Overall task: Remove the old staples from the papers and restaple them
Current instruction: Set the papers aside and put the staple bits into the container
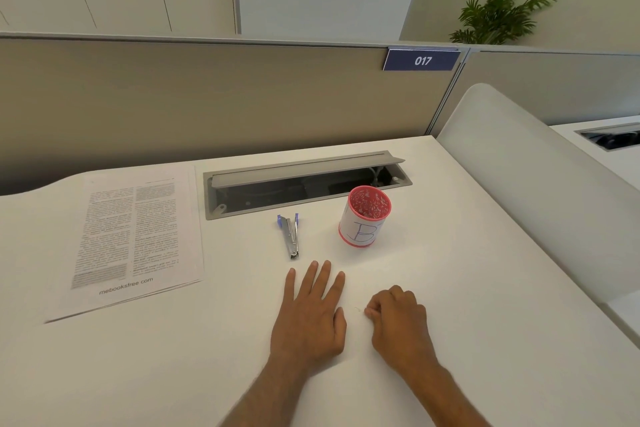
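The right hand [398,317] rests on the bench [450,270] near its front edge with the fingers curled under, the fingertips [369,312] pressed together at the bench surface; a tiny thin speck, perhaps a staple [358,309], lies just at those fingertips, but it is too small to tell whether the grip pinches it or only touches it. Just beside it, the left hand [311,312] lies flat, palm down, its fingers straight and slightly spread, holding nothing. Beyond the left hand's fingertips, toward the back edge, a metal staple remover [290,235] with blue tabs lies on the bench, apart from both hands. To its right stands an upright red mesh cup [365,217] wrapped in white paper marked with a blue "B". Behind both, a grey cable tray [308,184] is set into the bench with its lid propped open. The stack of printed papers [131,236] lies toward the left edge, well apart from the hands.
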Demonstrator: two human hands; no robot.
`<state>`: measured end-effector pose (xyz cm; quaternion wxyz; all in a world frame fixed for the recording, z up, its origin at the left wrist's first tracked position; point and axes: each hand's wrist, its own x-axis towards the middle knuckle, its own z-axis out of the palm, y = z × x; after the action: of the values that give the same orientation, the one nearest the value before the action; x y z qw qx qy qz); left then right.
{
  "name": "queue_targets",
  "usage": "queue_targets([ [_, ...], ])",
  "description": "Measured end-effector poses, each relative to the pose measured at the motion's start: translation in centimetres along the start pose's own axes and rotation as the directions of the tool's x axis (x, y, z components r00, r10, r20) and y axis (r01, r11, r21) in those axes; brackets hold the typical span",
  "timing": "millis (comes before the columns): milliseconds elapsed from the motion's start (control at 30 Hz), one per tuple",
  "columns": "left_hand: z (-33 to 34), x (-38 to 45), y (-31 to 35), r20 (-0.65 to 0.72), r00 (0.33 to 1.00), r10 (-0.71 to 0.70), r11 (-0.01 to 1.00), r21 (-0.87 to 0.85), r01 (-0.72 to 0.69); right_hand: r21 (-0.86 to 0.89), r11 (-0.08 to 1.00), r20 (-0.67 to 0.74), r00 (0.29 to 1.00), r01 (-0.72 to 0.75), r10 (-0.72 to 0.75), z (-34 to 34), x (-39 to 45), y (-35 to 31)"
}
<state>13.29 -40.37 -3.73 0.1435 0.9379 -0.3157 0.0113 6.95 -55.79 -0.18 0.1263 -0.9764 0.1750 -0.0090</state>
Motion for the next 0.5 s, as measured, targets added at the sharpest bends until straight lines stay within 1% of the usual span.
queue_targets([
  [133,0.0,0.0,0.0,0.004,1.0,0.001,1.0,0.002,-0.001,-0.052,0.998,0.019,0.999,0.043,-0.042,0.2,0.0,0.0],
  [300,-0.1,0.0,0.0,0.002,1.0,0.003,1.0,-0.001,-0.003,-0.029,1.0,0.044,0.999,0.009,-0.008,-0.2,0.7,0.5],
  [400,0.0,0.1,0.0,0.008,1.0,0.004,1.0,0.0,-0.004,0.053,0.999,0.057,0.998,-0.011,0.007,-0.9,1.6,0.6],
  [500,0.0,0.1,0.0,0.015,1.0,0.002,1.0,-0.003,-0.001,0.275,0.961,-0.035,0.999,-0.008,0.018,-2.3,2.9,0.7],
])
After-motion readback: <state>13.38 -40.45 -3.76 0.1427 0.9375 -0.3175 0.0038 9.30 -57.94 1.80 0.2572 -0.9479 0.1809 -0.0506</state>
